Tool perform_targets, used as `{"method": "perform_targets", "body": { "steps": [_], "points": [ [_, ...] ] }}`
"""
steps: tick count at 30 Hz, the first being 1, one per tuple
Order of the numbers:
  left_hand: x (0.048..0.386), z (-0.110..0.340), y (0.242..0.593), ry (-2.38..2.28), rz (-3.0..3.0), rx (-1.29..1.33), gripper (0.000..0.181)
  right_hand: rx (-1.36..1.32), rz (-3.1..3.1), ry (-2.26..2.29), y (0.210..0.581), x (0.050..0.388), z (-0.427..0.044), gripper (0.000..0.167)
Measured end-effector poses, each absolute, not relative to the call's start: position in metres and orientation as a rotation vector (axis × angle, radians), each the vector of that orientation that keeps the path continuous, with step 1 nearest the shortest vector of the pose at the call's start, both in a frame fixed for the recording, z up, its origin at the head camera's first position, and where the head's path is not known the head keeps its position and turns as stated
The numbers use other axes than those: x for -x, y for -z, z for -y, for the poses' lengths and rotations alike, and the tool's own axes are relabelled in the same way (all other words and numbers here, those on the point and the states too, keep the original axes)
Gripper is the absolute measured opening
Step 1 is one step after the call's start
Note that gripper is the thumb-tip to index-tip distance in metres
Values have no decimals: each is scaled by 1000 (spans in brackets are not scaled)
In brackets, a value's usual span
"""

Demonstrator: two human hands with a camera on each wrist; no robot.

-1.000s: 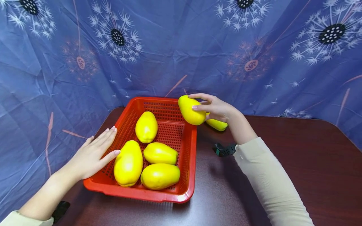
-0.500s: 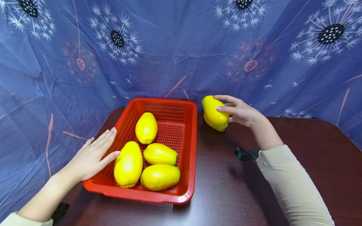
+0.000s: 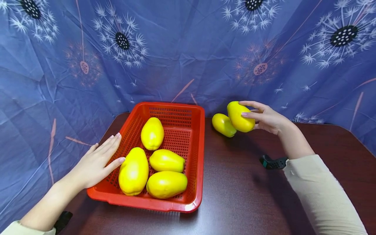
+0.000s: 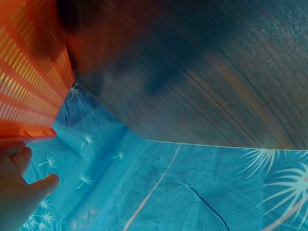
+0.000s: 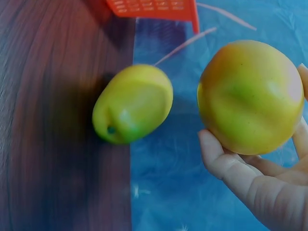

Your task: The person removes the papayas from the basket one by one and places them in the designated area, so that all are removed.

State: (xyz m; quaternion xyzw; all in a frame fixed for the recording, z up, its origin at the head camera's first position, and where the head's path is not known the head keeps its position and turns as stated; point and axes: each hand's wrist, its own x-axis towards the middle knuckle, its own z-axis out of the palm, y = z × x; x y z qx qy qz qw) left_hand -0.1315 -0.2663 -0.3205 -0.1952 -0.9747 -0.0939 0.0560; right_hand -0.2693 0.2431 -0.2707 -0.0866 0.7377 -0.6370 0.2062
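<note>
My right hand grips a yellow papaya, raised just above the table, fingers and thumb around its right side. In the right wrist view the held papaya shows its rounded end. Beside it on the table lies another papaya, partly covered by the held one in the head view. My left hand rests on the left rim of a red plastic basket, fingers straight. Inside the basket lie several papayas, among them a large one close to my left thumb.
The dark wooden table extends to the right of the basket. A blue curtain with dandelion prints hangs right behind the table's back edge. A black wrist strap is on my right wrist.
My right hand has carried the papaya rightward from over the basket's right rim, past the papaya lying on the table, to that one's right. My left hand has stayed in place.
</note>
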Motion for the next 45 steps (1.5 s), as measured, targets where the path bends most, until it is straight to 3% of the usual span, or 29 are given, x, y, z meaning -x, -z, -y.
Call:
{"method": "perform_targets", "body": {
  "steps": [30,45],
  "points": [
    [131,266,320,296,2975,576,72,35,-1934,1978,346,280,-287,47],
    [132,266,321,290,2969,582,72,-19,-2046,1889,359,294,-278,61]
  ]
}}
